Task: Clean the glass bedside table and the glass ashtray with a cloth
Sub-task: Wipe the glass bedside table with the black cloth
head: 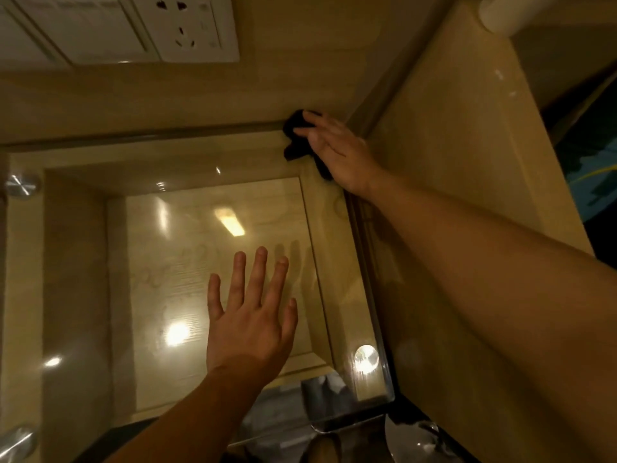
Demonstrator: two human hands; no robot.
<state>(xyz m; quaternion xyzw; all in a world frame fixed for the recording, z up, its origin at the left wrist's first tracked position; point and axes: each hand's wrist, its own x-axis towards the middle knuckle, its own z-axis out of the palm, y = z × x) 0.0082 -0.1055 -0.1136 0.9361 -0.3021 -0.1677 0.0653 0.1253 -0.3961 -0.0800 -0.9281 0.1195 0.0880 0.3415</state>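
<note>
**Cloth pressed into the far corner of the glass top**

The dark cloth (295, 137) is lying bunched at the upper right of the frame, in the far right corner of the glass bedside table (83, 262), where the glass is meeting the wooden back panel (167, 101) and the wooden side panel (467, 145). The right hand (334, 148) is lying flat on top of it, fingers extended and close together, pressing the cloth down rather than clenching it; parts of the cloth are sticking out beyond the fingertips and below the palm. The left hand (250, 315) is showing in the lower centre of the frame, open with fingers spread and holding nothing; whether it is touching the glass cannot be told. The glass top is reflecting several ceiling lights, and a wooden shelf is showing through it. Round metal fittings (20, 187) are sitting at its corners. A white socket plate (187, 26) is sitting on the wall at the upper left.
</note>
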